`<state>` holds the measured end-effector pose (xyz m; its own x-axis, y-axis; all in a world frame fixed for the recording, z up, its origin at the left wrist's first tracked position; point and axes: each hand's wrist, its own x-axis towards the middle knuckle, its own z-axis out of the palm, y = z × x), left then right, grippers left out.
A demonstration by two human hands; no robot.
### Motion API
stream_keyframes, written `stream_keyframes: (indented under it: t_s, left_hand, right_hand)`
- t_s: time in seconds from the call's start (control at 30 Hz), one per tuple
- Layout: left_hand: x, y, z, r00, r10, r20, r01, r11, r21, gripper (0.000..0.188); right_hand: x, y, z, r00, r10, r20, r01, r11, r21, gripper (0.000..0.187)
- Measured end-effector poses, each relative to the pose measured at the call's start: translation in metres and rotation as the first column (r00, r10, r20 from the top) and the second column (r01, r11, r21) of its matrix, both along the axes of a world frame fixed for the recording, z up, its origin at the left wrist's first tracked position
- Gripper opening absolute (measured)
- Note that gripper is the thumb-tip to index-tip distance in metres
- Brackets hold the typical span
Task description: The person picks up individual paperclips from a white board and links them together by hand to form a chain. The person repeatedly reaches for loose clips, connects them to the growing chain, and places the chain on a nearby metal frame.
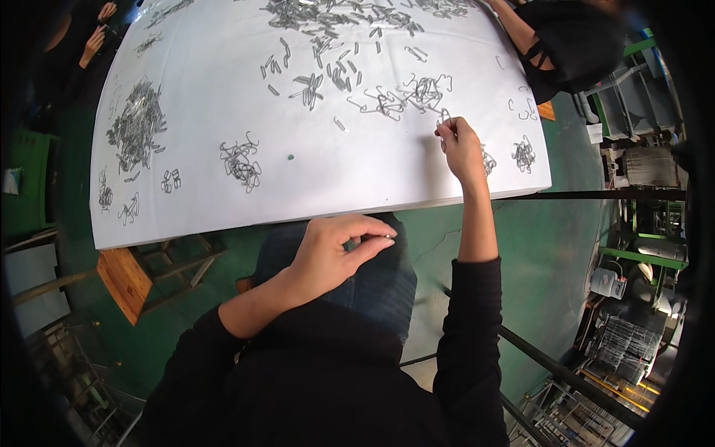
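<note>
My left hand (324,253) is over my lap, just off the table's front edge. Its thumb and fingertips pinch a tiny shiny metal piece, mostly hidden, whose kind I cannot make out. My right hand (463,153) reaches over the right half of the white table (335,175), its fingers closed on a bent wire hook (445,115). Right beyond those fingers lies a tangled pile of wire hooks (423,91), and a looser group of wire hooks (381,103) is to its left. Another small pile (488,160) is partly hidden behind my right wrist.
Narrow metal clips (305,13) are heaped at the far side, with a second heap of clips (138,127) at left. More hook piles lie near the front edge (240,162) and right corner (523,154). Other people sit at far left and right. A wooden stool (125,284) stands front left.
</note>
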<state>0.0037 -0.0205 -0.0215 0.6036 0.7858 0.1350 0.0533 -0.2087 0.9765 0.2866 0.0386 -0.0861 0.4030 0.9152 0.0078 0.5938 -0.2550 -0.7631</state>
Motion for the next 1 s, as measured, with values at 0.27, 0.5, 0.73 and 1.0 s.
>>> stream_keyframes:
  t_s: [0.27,0.5,0.73,1.0]
  left_hand:
    - [-0.001,-0.005,-0.004,0.999,0.052,0.004,-0.052,0.997,0.052,0.018]
    - [0.002,-0.011,-0.002,0.994,0.102,0.027,-0.104,0.987,0.125,0.033]
    - [0.006,-0.014,0.002,0.99,0.136,0.047,-0.141,0.979,0.145,0.036]
    - [-0.007,0.059,-0.032,0.983,0.16,-0.085,-0.117,0.917,0.382,0.024]
  right_hand:
    - [-0.101,-0.116,0.079,0.65,0.024,-0.759,0.137,0.979,0.149,0.012]
    - [-0.143,-0.149,0.083,0.553,0.059,-0.831,0.219,0.952,0.214,0.005]
    - [-0.149,-0.146,0.072,0.649,0.034,-0.76,0.27,0.924,0.271,0.006]
    - [-0.155,-0.146,0.068,0.797,0.031,-0.603,0.296,0.85,0.435,0.007]
